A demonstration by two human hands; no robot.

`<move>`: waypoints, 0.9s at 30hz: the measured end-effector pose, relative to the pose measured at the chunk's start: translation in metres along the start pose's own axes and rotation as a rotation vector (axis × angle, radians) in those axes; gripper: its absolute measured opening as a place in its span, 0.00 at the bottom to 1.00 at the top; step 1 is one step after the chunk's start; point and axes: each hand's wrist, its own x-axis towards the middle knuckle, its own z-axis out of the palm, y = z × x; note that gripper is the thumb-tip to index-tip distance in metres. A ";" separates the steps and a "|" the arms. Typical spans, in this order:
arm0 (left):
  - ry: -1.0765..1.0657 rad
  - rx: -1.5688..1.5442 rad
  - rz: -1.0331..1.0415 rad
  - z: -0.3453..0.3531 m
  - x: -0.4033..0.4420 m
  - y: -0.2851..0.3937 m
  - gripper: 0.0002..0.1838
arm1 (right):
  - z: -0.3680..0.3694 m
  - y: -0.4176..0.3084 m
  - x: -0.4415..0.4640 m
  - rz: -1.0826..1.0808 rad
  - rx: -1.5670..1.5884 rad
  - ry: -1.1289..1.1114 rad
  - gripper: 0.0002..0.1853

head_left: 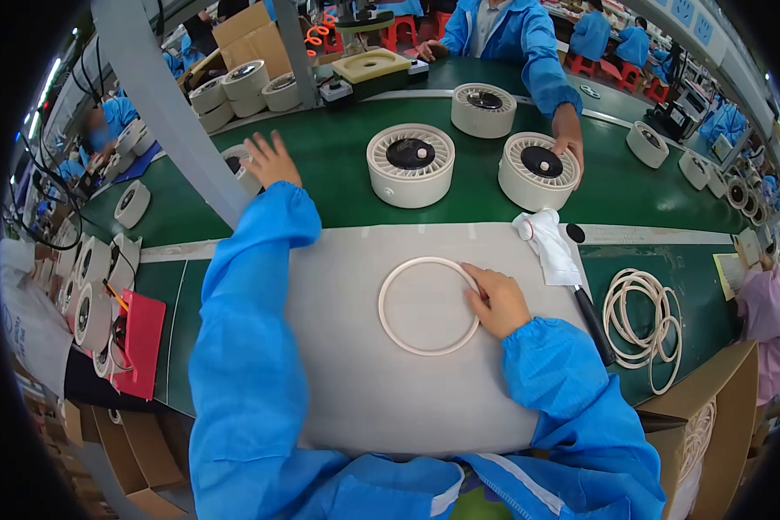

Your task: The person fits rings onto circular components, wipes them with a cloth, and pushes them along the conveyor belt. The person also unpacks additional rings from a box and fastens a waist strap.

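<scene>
A thin cream plastic ring (388, 325) lies on the grey mat (347, 390) in front of me. My right hand (500, 303) pinches the ring's right edge between thumb and fingers. My left hand (273, 163) is stretched out over the green belt, fingers spread, holding nothing. Beside it, partly hidden by the hand and the grey post, is a white round housing (241, 167); whether they touch I cannot tell. A white vented round housing (411, 186) with a black centre stands on the belt beyond the ring.
A co-worker's hand (568, 139) grips another vented housing (529, 185); one more housing (484, 121) stands behind. A cloth-wrapped mallet (550, 247) lies along the mat's right edge, beside stacked cream rings (633, 329). A grey post (169, 104) rises at left, near a red bin (143, 347).
</scene>
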 end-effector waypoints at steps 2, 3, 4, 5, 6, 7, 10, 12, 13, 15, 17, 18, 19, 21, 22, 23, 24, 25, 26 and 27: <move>-0.041 0.122 -0.046 0.013 0.010 0.000 0.30 | -0.001 0.003 -0.002 -0.002 0.030 0.005 0.20; -0.091 0.245 -0.093 0.016 0.015 -0.001 0.27 | 0.000 0.004 -0.002 -0.003 0.060 0.000 0.19; -0.076 0.242 -0.100 0.023 0.023 -0.005 0.27 | -0.001 0.004 0.000 -0.007 0.090 -0.003 0.19; -0.074 0.189 -0.143 0.031 0.028 -0.009 0.25 | -0.001 0.005 0.002 -0.013 0.090 0.009 0.19; -0.077 0.135 -0.187 0.037 0.030 -0.012 0.24 | -0.003 0.005 0.001 -0.020 0.086 0.011 0.19; -0.082 0.085 -0.229 0.042 0.031 -0.010 0.22 | -0.004 0.006 0.001 -0.025 0.084 0.011 0.19; -0.154 0.052 -0.242 0.057 0.042 -0.004 0.18 | -0.002 0.006 0.000 -0.024 0.092 -0.002 0.19; -0.105 0.001 -0.232 0.069 0.051 0.006 0.18 | -0.003 0.007 0.001 -0.020 0.085 -0.011 0.19; -0.020 -0.027 -0.212 0.050 0.045 0.005 0.19 | -0.004 0.008 0.001 -0.025 0.092 -0.020 0.19; -0.182 -0.290 0.017 -0.020 0.018 -0.006 0.30 | -0.003 0.007 0.000 0.038 0.131 0.021 0.18; -0.092 -0.534 0.178 -0.043 0.003 -0.012 0.39 | -0.002 0.006 -0.002 0.058 0.162 0.018 0.18; -0.086 -0.661 0.284 -0.066 -0.014 -0.021 0.40 | -0.004 0.007 -0.003 0.127 0.116 0.010 0.18; -0.073 -0.793 0.397 -0.097 -0.037 -0.035 0.40 | -0.008 0.010 -0.002 0.198 0.065 0.011 0.17; -0.027 -0.919 0.632 -0.143 -0.084 -0.064 0.42 | -0.019 0.019 0.000 0.279 0.002 0.017 0.17; -0.044 -0.953 0.738 -0.159 -0.109 -0.079 0.43 | -0.026 0.026 0.001 0.260 -0.019 0.054 0.17; -0.062 -0.987 0.844 -0.171 -0.132 -0.092 0.43 | -0.034 0.033 0.002 0.241 -0.042 0.091 0.16; -0.065 -1.011 0.932 -0.177 -0.155 -0.102 0.43 | -0.044 0.039 0.003 0.252 -0.052 0.092 0.16; -0.065 -1.034 1.018 -0.182 -0.175 -0.111 0.43 | -0.055 0.044 0.004 0.243 -0.062 0.227 0.16; -0.091 -1.005 1.113 -0.188 -0.192 -0.119 0.44 | -0.063 0.044 0.006 0.233 -0.072 0.359 0.17; -0.118 -0.974 1.208 -0.191 -0.203 -0.124 0.45 | -0.068 0.040 0.008 0.239 -0.082 0.357 0.17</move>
